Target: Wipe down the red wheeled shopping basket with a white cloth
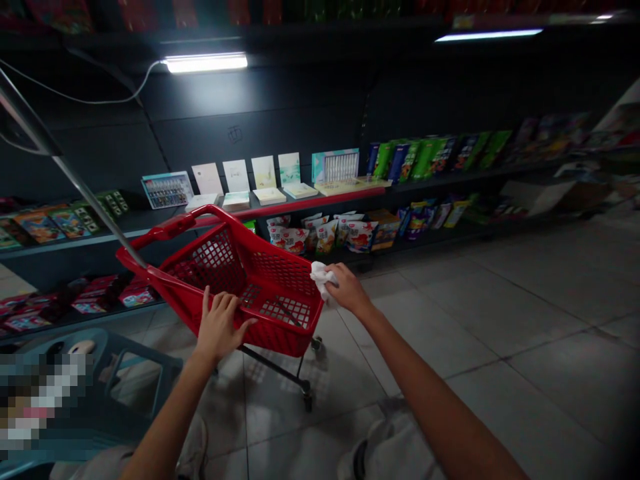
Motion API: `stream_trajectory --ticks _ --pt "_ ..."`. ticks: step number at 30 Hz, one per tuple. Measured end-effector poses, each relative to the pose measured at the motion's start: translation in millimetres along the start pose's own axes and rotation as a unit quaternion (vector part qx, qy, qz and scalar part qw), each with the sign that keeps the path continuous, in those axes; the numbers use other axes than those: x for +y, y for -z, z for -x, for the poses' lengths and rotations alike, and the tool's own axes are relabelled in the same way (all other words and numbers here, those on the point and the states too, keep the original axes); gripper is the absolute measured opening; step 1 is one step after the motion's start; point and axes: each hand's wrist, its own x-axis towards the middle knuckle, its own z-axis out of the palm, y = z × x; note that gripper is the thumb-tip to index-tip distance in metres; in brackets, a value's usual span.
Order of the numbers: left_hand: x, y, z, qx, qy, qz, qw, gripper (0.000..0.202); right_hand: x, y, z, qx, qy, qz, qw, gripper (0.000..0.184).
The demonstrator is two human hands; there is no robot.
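Pressing a crumpled white cloth [320, 277] in the closed right hand [347, 288] against the far right rim of the red shopping basket [260, 280], the left hand [217, 327] lies open on its near side, wiping seemingly unfinished.

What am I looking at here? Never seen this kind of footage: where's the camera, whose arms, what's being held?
There is one picture, taken by a camera worn on a person's head, looking forward and down, so the two bare arms coming in from the bottom edge are the wearer's own. The left hand rests on the near rim of a small red shopping cart, fingers spread. The right hand grips a crumpled white cloth pressed against the cart's right rim. The cart stands on a grey tiled floor in a dim shop aisle. Behind it run dark shelves with notebooks, paint sets and snack bags.
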Motion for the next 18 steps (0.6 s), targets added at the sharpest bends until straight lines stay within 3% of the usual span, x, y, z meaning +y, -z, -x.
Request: stream_trajectory --ticks 5,9,11,13,16,18 --pt "41.6 -1.0 1.8 -0.055 -0.098 0.055 0.992 0.043 -64.7 -20.6 24.4 -0.041 0.042 0.071 0.996 0.02" --pt "57.3 -15.4 4.4 -0.084 -0.097 0.068 0.989 0.023 -91.6 -24.8 35.3 -0.094 0.121 0.061 0.986 0.022" --pt "53.2 -18.5 4.9 -0.091 -0.093 0.069 0.989 0.016 -86.0 -21.4 30.8 -0.122 0.172 0.04 0.977 0.022" --pt "46.5 -17.8 4.5 -0.094 -0.095 0.077 0.988 0.016 -67.1 -17.2 20.5 -0.106 0.173 0.024 0.979 0.024" --pt "38.6 -14.7 3.5 -0.096 -0.093 0.089 0.987 0.019 -25.2 -18.0 2.6 0.002 0.033 -0.027 0.999 0.027" --pt "35.1 -15.2 3.2 -0.1 -0.092 0.092 0.986 0.02 -0.8 -26.1 -3.9 0.044 -0.089 -0.08 0.992 0.025"
